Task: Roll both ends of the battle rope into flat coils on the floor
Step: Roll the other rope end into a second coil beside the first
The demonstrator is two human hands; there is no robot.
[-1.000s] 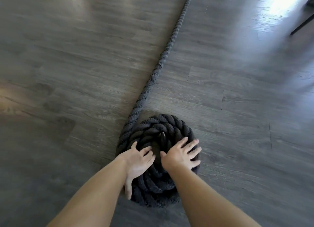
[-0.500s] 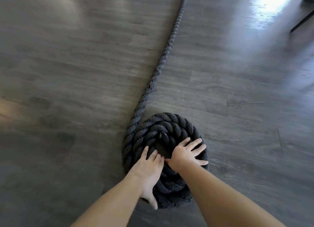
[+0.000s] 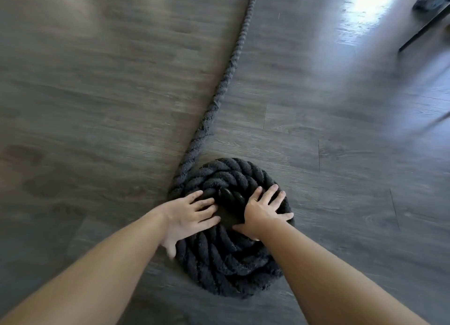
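We're pressing both palms flat on top of the coil right now, left hand on its left side and right hand on its right, fingers spread and straight, nothing actually gripped. The coil is sitting flat on the grey wood floor right in front of us, with the free length of the battle rope trailing off its left edge and running up out of view. It's looking thick, heavy and a bit fuzzy, so probably grippy rather than slippery, and floppy enough to bend. We're guessing flat palms on the outer wraps beat pinching it.
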